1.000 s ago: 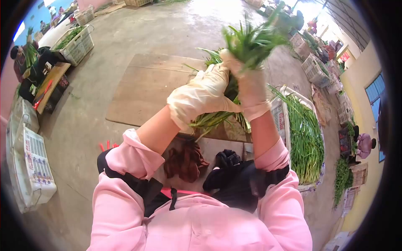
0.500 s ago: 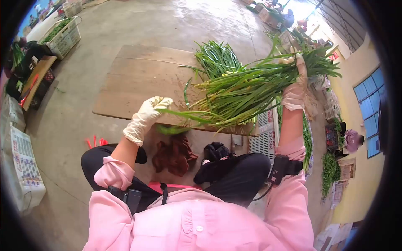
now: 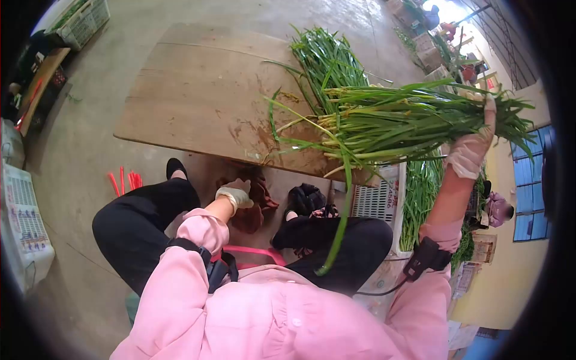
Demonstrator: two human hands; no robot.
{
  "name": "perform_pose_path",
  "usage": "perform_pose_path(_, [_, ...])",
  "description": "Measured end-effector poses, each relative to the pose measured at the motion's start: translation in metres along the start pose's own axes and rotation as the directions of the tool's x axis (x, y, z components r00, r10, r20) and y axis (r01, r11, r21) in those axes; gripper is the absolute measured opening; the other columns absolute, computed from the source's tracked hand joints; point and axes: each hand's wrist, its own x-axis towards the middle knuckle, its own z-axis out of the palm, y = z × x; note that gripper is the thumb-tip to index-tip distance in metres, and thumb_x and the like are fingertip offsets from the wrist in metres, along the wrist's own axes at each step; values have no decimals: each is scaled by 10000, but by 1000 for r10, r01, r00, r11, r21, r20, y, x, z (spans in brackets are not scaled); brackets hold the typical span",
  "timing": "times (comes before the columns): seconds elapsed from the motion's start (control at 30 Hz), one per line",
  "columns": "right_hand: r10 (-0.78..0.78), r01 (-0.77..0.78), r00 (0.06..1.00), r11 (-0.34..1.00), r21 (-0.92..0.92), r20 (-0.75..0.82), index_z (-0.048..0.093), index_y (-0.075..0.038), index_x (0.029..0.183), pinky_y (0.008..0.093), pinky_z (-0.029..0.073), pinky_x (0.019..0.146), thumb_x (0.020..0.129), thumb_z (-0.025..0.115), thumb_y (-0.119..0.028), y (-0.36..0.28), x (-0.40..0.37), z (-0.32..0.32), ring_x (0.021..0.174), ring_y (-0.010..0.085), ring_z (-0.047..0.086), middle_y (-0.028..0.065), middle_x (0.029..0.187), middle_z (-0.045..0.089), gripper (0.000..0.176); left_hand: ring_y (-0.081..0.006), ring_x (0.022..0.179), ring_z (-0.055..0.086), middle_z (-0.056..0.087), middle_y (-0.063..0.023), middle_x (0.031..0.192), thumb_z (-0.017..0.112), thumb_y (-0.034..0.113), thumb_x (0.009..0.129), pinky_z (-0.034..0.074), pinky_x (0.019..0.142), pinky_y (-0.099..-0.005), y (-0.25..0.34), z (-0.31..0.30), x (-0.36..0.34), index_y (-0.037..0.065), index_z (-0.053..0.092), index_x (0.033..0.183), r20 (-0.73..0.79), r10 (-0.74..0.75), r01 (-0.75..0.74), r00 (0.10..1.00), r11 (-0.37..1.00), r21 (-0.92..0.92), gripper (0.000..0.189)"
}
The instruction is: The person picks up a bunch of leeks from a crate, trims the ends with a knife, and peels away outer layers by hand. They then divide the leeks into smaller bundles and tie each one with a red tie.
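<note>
My right hand point(image 3: 482, 129), in a pale thin glove, is closed round the leafy end of a bundle of long green chive-like stalks point(image 3: 390, 126). The pale stem ends point left over the wooden board point(image 3: 204, 90). One long leaf hangs from the bundle down over the board's front edge. My left hand point(image 3: 236, 193), also gloved, is below that edge at a crumpled brown-red cloth point(image 3: 246, 219); its fingers do not show clearly. A second pile of green stalks point(image 3: 330, 60) lies on the board's far right side, partly behind the bundle.
White plastic crates stand at left point(image 3: 27, 222) and under the board's right end point(image 3: 375, 201). More greens point(image 3: 420, 204) lie beside my right knee. Red strips point(image 3: 126, 180) are on the floor at left. Another person point(image 3: 498, 209) is at the far right.
My left hand has left a strand of green and moved down to the brown-red cloth. My right hand has shifted right with the bundle, and the view has tilted.
</note>
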Motion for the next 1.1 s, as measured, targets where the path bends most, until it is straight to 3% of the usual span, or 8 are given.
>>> perform_pose_path(0.2, [40, -54, 994, 988, -143, -99, 607, -35, 1230, 437, 527, 931, 967, 573, -312, 13, 2, -10, 1032, 271, 643, 147, 1169, 656, 383, -423, 1236, 514, 516, -241, 1334, 710, 365, 694, 469, 1004, -477, -12, 19, 26, 53, 503, 1342, -55, -39, 37, 998, 998, -48, 749])
perform_pose_path(0.3, [175, -169, 983, 981, -97, 55, 598, -40, 1242, 447, 527, 934, 976, 554, -321, 19, 33, -57, 1032, 258, 637, 135, 1139, 661, 390, -384, 1204, 548, 593, -217, 1259, 722, 377, 708, 455, 1010, -481, -36, 72, 67, 76, 612, 1234, -382, 133, -94, 915, 988, 119, 617])
perform_pose_path(0.6, [131, -133, 991, 988, -78, -32, 506, -69, 1393, 392, 529, 912, 981, 586, -247, 24, 15, -36, 906, 192, 604, 67, 994, 649, 456, -308, 1150, 597, 636, -198, 1190, 728, 538, 750, 466, 944, -440, -54, 63, 130, 90, 616, 1209, 16, 104, -105, 994, 982, 155, 651])
perform_pose_path(0.7, [196, -202, 966, 979, 17, 168, 499, -46, 1390, 381, 514, 912, 982, 584, -226, 25, 6, -28, 891, 191, 587, 55, 965, 630, 453, -299, 1151, 597, 624, -208, 1208, 727, 559, 751, 470, 931, -427, -39, 77, 109, 85, 591, 1238, 229, 139, -173, 964, 975, 139, 693])
perform_pose_path(0.77, [11, -7, 1000, 985, -171, 21, 565, -3, 1284, 388, 532, 896, 1009, 529, -279, 31, -10, -9, 936, 216, 622, 89, 974, 649, 392, -293, 1151, 597, 616, -215, 1219, 727, 574, 751, 472, 923, -418, -20, 88, 76, 82, 575, 1258, 449, 188, -247, 873, 966, 77, 722])
perform_pose_path(0.93, [75, -71, 996, 993, -98, 40, 630, -13, 1125, 370, 564, 821, 989, 558, -289, 19, -27, -3, 875, 215, 672, 107, 990, 692, 316, -277, 1152, 597, 595, -231, 1247, 726, 610, 753, 479, 902, -396, 29, 56, 20, 74, 534, 1307, 866, 315, -197, 388, 946, -256, 795])
perform_pose_path(1.0, [107, -110, 992, 993, -34, -71, 641, -31, 1130, 357, 554, 828, 973, 590, -257, 12, -36, 11, 878, 192, 659, 79, 986, 686, 280, -271, 1153, 597, 587, -238, 1259, 726, 625, 753, 481, 894, -387, 52, -4, -13, 71, 518, 1327, 810, 362, -131, 462, 931, -341, 824])
perform_pose_path(1.1, [256, -243, 965, 951, 189, -52, 666, -52, 1097, 360, 560, 799, 948, 632, -238, -1, -33, 9, 848, 187, 658, 58, 953, 688, 240, -303, 1178, 592, 652, -227, 1161, 699, 698, 739, 409, 1023, -373, 109, -125, -131, 16, 558, 1309, 219, 250, -149, 943, 907, -393, 900])
